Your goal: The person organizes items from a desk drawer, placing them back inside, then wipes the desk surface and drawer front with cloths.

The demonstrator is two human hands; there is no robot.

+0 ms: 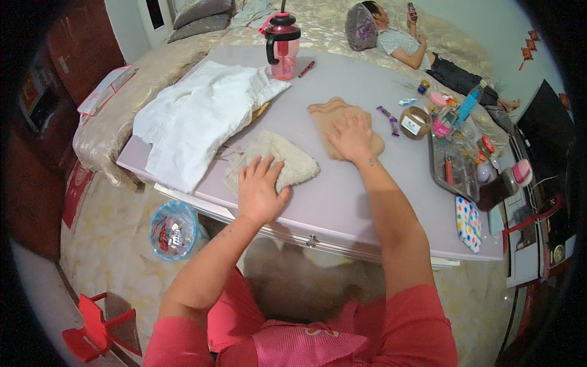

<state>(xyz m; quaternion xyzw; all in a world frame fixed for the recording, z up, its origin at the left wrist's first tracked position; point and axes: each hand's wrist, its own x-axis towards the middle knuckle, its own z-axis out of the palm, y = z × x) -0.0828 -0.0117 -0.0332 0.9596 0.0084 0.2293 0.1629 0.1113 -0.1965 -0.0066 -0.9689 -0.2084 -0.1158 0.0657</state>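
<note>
My left hand (263, 190) lies palm down on the near edge of a cream terry cloth (296, 163), its fingers spread over the pile. Farther off and to the right, my right hand (352, 137) rests flat on a tan cloth (339, 110) with a wavy far edge. Neither hand is closed around anything. Both cloths lie on a pale lilac tabletop (330, 197), apart from each other. To the left of the cream cloth, a large white cloth (192, 114) is spread out wrinkled, and something yellowish shows under its right edge.
A pink handled tumbler (284, 55) and a pen (306, 69) stand and lie at the back. Right are a brown tape roll (415, 122), a cluttered dark tray (438, 176) and a dotted pouch (467, 225). A lined bin (173, 231) is below left. A person (406, 48) reclines beyond.
</note>
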